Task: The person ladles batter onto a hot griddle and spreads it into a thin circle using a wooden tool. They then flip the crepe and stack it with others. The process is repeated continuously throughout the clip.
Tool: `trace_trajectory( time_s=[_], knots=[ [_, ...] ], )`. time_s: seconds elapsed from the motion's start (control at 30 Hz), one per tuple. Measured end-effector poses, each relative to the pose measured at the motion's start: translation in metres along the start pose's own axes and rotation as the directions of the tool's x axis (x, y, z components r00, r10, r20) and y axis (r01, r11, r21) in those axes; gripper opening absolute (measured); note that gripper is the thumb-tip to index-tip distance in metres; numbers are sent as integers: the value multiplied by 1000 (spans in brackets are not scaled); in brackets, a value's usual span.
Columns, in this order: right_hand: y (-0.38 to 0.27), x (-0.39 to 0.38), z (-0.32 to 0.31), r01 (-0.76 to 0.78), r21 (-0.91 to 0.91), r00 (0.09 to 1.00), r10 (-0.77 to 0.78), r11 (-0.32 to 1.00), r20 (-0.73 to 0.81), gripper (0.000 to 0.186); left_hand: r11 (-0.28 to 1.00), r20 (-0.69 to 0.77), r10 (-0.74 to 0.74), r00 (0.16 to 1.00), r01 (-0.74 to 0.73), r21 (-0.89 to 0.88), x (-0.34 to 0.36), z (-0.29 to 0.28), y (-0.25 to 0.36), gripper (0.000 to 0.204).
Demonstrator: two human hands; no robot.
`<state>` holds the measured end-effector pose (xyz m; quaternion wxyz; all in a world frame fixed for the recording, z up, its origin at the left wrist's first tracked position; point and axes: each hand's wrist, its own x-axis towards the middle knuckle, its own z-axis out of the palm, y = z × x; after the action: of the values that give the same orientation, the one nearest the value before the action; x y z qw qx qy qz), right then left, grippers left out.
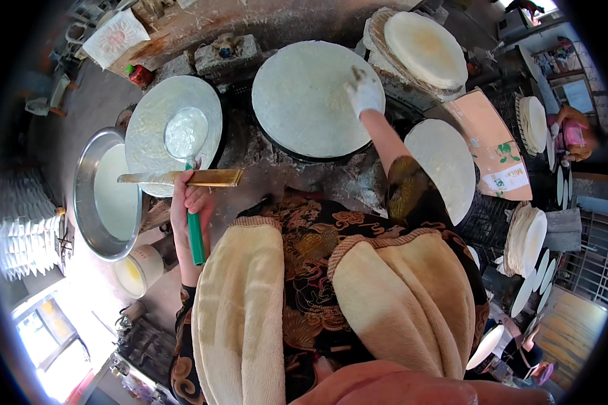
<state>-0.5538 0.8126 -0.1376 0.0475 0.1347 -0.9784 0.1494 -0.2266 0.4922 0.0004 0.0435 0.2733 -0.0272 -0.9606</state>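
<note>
My left hand [194, 201] is closed around a green-handled ladle [196, 239] and a flat wooden spreader [216, 177]. White batter fills the ladle's bowl, held over the left round griddle sheet [145, 115], which is coated pale. My right hand [365, 94], in a white glove, reaches to the right part of the large middle round sheet [304, 101]. Its fingers look stretched and apart, touching or just above that surface. To the left, a steel basin [81, 196] holds white batter [118, 196].
Another pale round sheet [442, 165] lies on the right. Behind it, a stack of round flatbreads [425, 50] rests on a board. Cardboard [483, 128] stands beside it. A white bucket [138, 270] sits below the basin. Other people work at the far right among more stacks.
</note>
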Motion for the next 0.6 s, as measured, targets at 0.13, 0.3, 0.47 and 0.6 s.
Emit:
trace_trajectory(
  time_s=[0.13, 0.3, 0.47, 0.6],
  knots=[
    [23, 78, 13, -253, -29, 959, 255, 967, 125, 62, 999, -12, 28, 1000, -28, -27, -12, -1, -6, 22],
    [41, 148, 57, 21, 66, 993, -28, 998, 113, 71, 994, -38, 85, 996, -88, -71, -30, -5, -20, 23],
    [19, 165, 33, 60, 124, 960, -92, 990, 265, 81, 980, -80, 176, 981, -182, -82, -41, -17, -29, 23],
    [14, 173, 20, 65, 170, 928, -123, 983, 352, 75, 975, -121, 187, 975, -199, -101, -40, -2, -38, 19]
  ],
)
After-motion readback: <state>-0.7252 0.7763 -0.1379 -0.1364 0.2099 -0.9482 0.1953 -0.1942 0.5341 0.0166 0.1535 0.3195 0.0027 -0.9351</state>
